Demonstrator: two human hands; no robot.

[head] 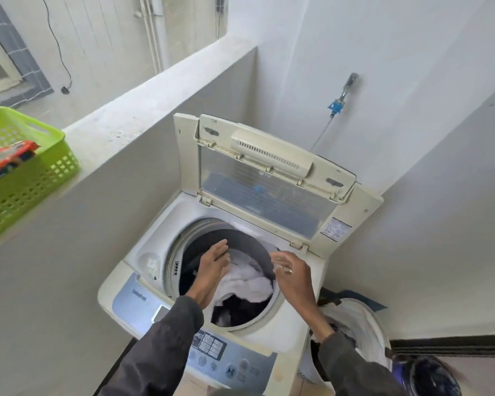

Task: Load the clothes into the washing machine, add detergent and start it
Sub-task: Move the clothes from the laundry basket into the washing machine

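Observation:
A cream top-loading washing machine (292, 318) stands in the corner with its lid (269, 190) raised. White and dark clothes (246, 287) lie in its drum. My left hand (213, 265) hovers over the drum's left side, fingers straight and holding nothing. My right hand (293, 271) hangs over the drum's right rim, fingers loosely spread and empty. A bag of laundry (352, 318) with white and dark cloth sits on the floor to the right of the machine. An orange detergent packet (6, 160) lies in a green basket (35, 178) on the ledge at left.
The control panel (212, 350) with buttons runs along the machine's front. A low concrete wall (143, 110) borders the left side. A tap with a blue fitting (340, 95) sticks out of the back wall. A dark blue object (429, 378) lies at the lower right.

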